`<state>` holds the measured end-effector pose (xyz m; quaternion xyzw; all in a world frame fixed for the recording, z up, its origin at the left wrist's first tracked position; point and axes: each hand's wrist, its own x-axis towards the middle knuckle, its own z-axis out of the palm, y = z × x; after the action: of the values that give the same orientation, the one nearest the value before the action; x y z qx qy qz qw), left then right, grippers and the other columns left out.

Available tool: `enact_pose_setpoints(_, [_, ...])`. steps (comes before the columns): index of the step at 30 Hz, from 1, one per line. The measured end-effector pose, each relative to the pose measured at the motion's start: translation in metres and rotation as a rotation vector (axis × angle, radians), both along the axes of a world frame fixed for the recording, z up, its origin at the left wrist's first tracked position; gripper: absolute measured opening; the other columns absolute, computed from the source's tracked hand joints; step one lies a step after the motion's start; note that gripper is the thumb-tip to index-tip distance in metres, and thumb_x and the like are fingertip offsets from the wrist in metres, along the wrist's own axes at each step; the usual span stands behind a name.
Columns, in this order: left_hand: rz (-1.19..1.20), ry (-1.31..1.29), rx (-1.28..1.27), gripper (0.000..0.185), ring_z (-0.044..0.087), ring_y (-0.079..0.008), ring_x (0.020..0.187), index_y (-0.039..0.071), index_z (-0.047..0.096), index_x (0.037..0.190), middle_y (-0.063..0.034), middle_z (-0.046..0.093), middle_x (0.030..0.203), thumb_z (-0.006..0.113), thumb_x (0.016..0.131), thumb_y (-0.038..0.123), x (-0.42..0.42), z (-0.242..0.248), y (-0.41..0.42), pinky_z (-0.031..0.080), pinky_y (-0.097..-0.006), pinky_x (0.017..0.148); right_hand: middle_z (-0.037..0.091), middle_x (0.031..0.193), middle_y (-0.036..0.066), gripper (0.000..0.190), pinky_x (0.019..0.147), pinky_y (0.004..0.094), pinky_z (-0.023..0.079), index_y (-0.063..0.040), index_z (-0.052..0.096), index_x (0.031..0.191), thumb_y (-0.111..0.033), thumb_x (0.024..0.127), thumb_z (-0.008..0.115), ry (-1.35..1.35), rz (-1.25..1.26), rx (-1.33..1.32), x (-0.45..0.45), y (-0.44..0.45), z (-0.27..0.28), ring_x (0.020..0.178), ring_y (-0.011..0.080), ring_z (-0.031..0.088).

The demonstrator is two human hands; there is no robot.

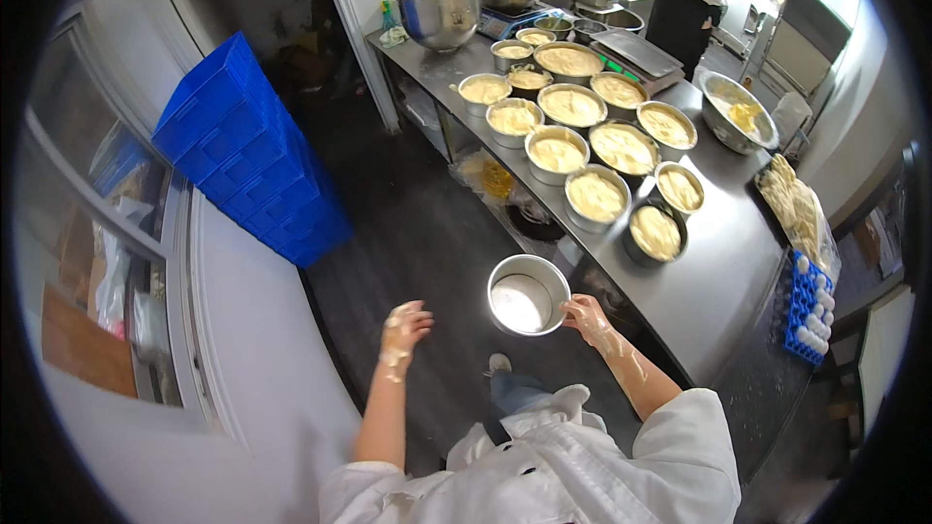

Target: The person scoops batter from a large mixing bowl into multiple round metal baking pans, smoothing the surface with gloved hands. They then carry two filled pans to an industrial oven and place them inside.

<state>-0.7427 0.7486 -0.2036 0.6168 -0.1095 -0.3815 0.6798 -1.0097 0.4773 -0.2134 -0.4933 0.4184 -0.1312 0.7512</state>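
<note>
My right hand grips the rim of an empty round metal cake pan, held over the floor beside the steel table. Pale batter is smeared on that hand and forearm. To the left, my left hand is raised over the floor with nothing in it, its fingers somewhat bent and batter on the wrist. Several round pans of pale batter stand close together on the steel worktable. At the table's far end is a large steel mixing bowl of batter.
Stacked blue plastic crates stand at the left by the wall. A steel bowl with yellow contents, a bagged tray of dough-like pieces and a blue egg tray lie at the right. A co-worker stands behind the table, near scales.
</note>
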Motion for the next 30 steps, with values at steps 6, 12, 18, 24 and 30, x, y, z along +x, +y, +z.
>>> enact_pose_setpoints(6, [-0.189,-0.020,-0.035,0.051,0.059,-0.0159,0.088,0.006,0.048,0.120,-0.0061,0.060,0.100,0.053,0.089,0.046,0.112,0.076,-0.153,0.048,-0.0288,0.077,0.061,0.082,0.007,0.015,0.069,0.0309,0.052,-0.001,0.060,0.084,-0.016,0.083,0.062,-0.214,0.033,0.000,0.207,-0.105,0.053,0.074,0.0170,0.061])
enact_pose_setpoints(12, [-0.109,-0.002,-0.193,0.039,0.061,-0.0162,0.083,0.005,0.053,0.114,-0.0073,0.062,0.092,0.056,0.089,0.036,0.328,0.095,-0.270,0.049,-0.0259,0.073,0.064,0.090,0.010,0.025,0.071,0.0294,0.053,0.002,0.059,0.094,-0.022,0.085,0.061,-0.322,-0.121,-0.364,0.435,-0.301,0.122,0.076,0.0166,0.063])
enact_pose_setpoints(18, [-0.125,0.104,-0.293,0.049,0.061,-0.0176,0.084,0.005,0.050,0.113,-0.0086,0.062,0.096,0.055,0.088,0.047,0.551,0.110,-0.437,0.049,-0.0265,0.073,0.063,0.078,0.010,0.021,0.065,0.0292,0.055,0.005,0.062,0.081,-0.015,0.075,0.063,-0.020,-0.058,-0.424,0.584,-0.490,0.125,0.071,0.0182,0.063])
enact_pose_setpoints(24, [-0.068,-0.083,-0.182,0.053,0.058,-0.0180,0.076,0.009,0.050,0.110,-0.0064,0.054,0.095,0.062,0.081,0.051,0.733,0.166,-0.624,0.050,-0.0281,0.060,0.061,0.070,0.008,0.019,0.057,0.0279,0.053,0.003,0.062,0.075,-0.016,0.070,0.065,0.240,0.421,-0.914,0.666,-0.539,0.077,0.061,0.0164,0.062])
enact_pose_setpoints(30, [0.129,-1.024,-0.065,0.024,0.058,-0.0160,0.055,-0.002,0.053,0.088,-0.0077,0.058,0.066,0.064,0.070,0.009,0.876,0.156,-0.768,0.045,-0.0281,0.047,0.058,0.063,0.006,0.017,0.055,0.0280,0.052,0.001,0.059,0.073,-0.015,0.075,0.064,0.277,0.230,-0.328,0.695,-0.537,0.073,0.060,0.0148,0.061])
